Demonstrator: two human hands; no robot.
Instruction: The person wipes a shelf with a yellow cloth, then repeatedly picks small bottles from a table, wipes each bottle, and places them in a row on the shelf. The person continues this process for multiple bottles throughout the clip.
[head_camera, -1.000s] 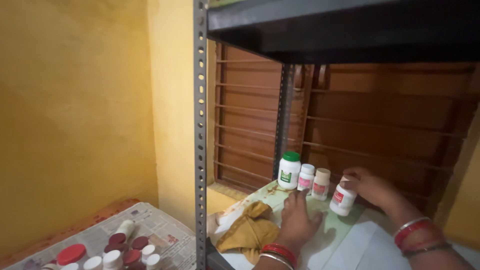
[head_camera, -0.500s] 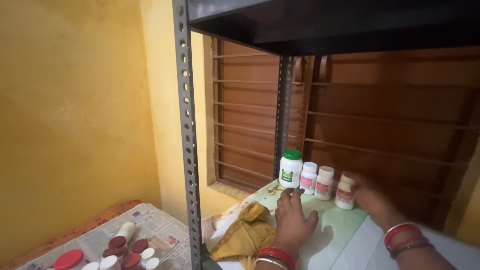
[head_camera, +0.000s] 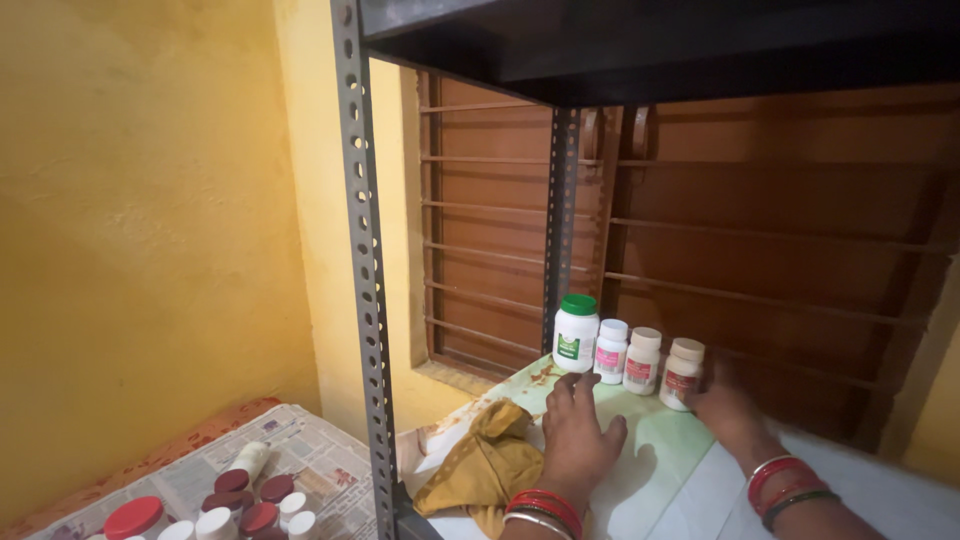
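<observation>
1. Left hand (head_camera: 577, 432) — open, palm down and fingers spread, resting flat on the pale green sheet (head_camera: 660, 455) that lines the shelf.
2. Right hand (head_camera: 722, 408) — fingers at the rightmost small white bottle (head_camera: 682, 374); whether they grip it or only touch it cannot be told, as the hand is dim and blurred.
3. Bottle row — four upright bottles at the back of the shelf: a green-capped white bottle (head_camera: 576, 333) at the left, then two small white bottles with pink labels (head_camera: 611, 351) (head_camera: 642, 360), then the one at the right hand.
4. Mustard-yellow cloth (head_camera: 483, 463) — crumpled on the shelf, just left of the left hand.
5. Red bangles (head_camera: 537, 503) — on the left wrist; similar ones on the right.
6. Slotted metal upright (head_camera: 363, 270) — front post of the rack.
7. Lower left — a group of jars (head_camera: 230, 502) with red, maroon and white lids on newspaper (head_camera: 320, 465).
</observation>
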